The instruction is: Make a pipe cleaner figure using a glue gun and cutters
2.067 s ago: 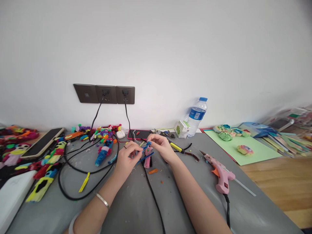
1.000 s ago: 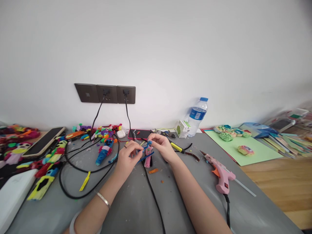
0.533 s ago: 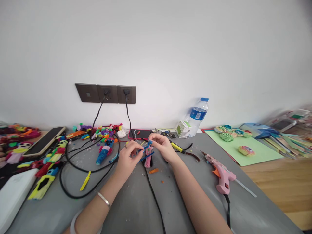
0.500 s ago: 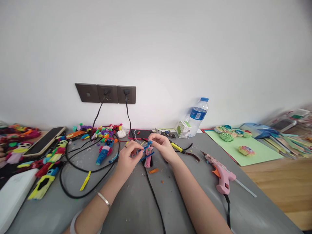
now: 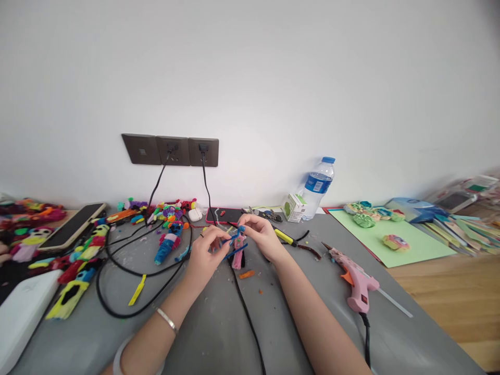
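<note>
Between my two hands is a blue pipe cleaner (image 5: 236, 250), bent and partly hidden by the fingers. My left hand (image 5: 207, 252) pinches it from the left with thumb and forefinger. On the other side, my right hand (image 5: 261, 234) is closed on a blue knotted end of it at the fingertips. Just below and behind lies a pink pipe-cleaner figure (image 5: 237, 259) with a dark part at its side; whether the blue piece joins it I cannot tell. A scrap of orange fuzzy material (image 5: 247, 274) rests on the grey table (image 5: 219, 323) nearby.
A pink glue gun (image 5: 355, 281) lies to the right, its cord running forward. A water bottle (image 5: 318, 190) and small box (image 5: 294, 207) stand by the wall. Looped black cable (image 5: 102, 299), colourful pipe-cleaner figures (image 5: 74, 291) and a phone (image 5: 72, 226) fill the left.
Both hands keep nearly the same place and pinch. The blue piece shifts very slightly at the fingertips, and the whole view moves a touch.
</note>
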`<action>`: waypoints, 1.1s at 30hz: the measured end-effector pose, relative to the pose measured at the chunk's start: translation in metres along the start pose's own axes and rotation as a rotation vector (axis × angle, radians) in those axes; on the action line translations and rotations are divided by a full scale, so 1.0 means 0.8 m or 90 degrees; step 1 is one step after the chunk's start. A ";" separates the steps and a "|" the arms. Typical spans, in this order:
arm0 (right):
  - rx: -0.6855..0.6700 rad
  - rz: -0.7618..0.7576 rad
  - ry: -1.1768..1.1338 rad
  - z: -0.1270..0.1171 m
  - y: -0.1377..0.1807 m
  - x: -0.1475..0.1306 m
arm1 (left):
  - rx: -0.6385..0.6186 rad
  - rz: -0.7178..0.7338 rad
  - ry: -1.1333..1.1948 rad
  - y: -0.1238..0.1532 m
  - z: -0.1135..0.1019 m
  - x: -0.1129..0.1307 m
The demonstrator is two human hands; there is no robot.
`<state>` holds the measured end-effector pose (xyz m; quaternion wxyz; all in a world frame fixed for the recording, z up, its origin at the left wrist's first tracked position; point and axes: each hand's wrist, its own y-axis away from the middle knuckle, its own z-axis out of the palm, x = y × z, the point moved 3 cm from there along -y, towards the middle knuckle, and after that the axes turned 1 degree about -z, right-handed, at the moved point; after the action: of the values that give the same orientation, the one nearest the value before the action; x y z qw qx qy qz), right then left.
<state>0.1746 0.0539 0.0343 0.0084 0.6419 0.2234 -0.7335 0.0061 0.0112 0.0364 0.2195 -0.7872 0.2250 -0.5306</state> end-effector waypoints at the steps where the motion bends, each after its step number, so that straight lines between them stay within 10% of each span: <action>1: 0.000 -0.002 0.001 0.000 0.000 0.000 | 0.000 -0.014 0.011 0.000 0.000 -0.001; 9: -0.003 -0.016 -0.012 0.000 0.000 -0.002 | 0.013 -0.131 0.115 -0.002 0.001 -0.012; 33: -0.013 0.018 -0.042 0.003 0.001 -0.001 | -0.012 -0.063 0.089 -0.002 0.001 -0.004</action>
<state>0.1731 0.0521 0.0347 0.0325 0.6204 0.2216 -0.7516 0.0063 0.0147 0.0348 0.1694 -0.7605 0.2055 -0.5922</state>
